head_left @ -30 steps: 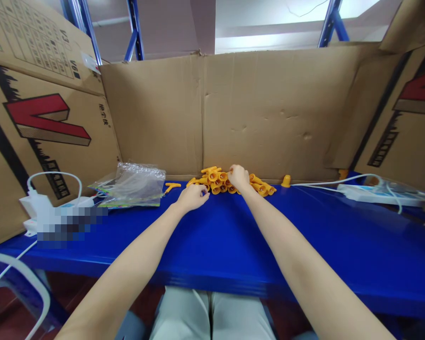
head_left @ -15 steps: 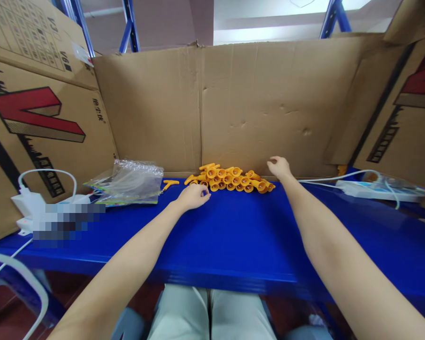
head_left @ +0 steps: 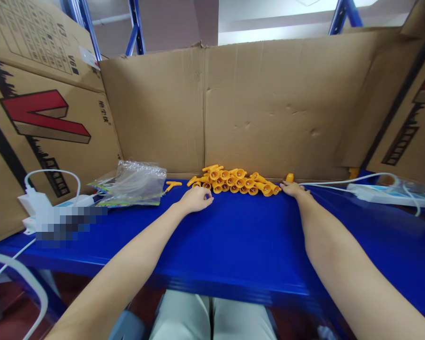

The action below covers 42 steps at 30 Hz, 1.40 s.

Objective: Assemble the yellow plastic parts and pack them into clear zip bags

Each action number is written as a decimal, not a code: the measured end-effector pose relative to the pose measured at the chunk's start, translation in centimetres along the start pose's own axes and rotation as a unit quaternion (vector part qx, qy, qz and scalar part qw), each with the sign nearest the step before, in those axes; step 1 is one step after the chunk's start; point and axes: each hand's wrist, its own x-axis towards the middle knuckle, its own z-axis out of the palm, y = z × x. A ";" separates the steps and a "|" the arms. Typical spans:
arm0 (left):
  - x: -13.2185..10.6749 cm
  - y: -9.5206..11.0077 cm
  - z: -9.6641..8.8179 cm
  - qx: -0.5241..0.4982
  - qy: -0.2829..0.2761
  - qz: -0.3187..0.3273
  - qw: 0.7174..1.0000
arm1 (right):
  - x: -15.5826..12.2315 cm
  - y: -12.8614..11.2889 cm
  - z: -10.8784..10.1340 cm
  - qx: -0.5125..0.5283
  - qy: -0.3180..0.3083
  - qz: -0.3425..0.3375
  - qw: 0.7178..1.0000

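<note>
A low pile of orange plastic pieces with hollow, cup-like round ends point(head_left: 240, 182) lies along the back of the blue tabletop. In front of the pile's left end, my left hand point(head_left: 197, 199) rests with fingers curled into a loose ring, nothing visible inside. My right hand point(head_left: 295, 188) is low on the table just past the pile's right end, its fingers stretched apart. Right behind those fingers a single orange piece point(head_left: 289, 178) stands upright; whether they touch it I cannot tell. One T-shaped orange piece point(head_left: 173, 184) lies apart, left of the pile.
Clear plastic bags point(head_left: 138, 182) lie stacked at the left. White power strips with cables sit at the far left point(head_left: 72, 200) and far right point(head_left: 393, 192). A cardboard panel point(head_left: 156, 113) walls the back, with printed boxes point(head_left: 49, 141) at the sides.
My right hand has come down from in front of the cardboard to the tabletop, and the upright orange piece now shows behind it. My left hand stays put. The view has shifted slightly.
</note>
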 end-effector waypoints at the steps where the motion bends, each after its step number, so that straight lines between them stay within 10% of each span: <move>1: 0.1 -0.4 -0.2 0.019 0.009 -0.023 1.000 | -0.1 0.0 0.0 0.001 0.006 -0.002 1.000; 8: -0.3 -5.8 -1.5 0.155 0.090 -0.251 0.951 | -2.0 -0.4 -1.1 -0.030 -0.016 -0.001 0.999; 15: -0.5 -7.9 -0.4 0.175 -0.012 -0.332 0.927 | -4.8 0.9 -1.1 -0.031 0.002 -0.028 0.999; 28: 0.2 -5.5 -1.0 0.105 -0.012 -0.273 0.956 | -4.7 1.4 -1.5 -0.041 -0.025 -0.171 0.984; 36: 0.5 -4.8 -0.8 0.095 0.033 -0.249 0.963 | -5.9 0.8 -0.8 -0.064 -0.034 -0.129 0.989; 42: 0.2 -5.1 -0.6 0.119 -0.079 -0.217 0.966 | -7.1 0.5 -1.3 -0.036 -0.001 -0.119 0.992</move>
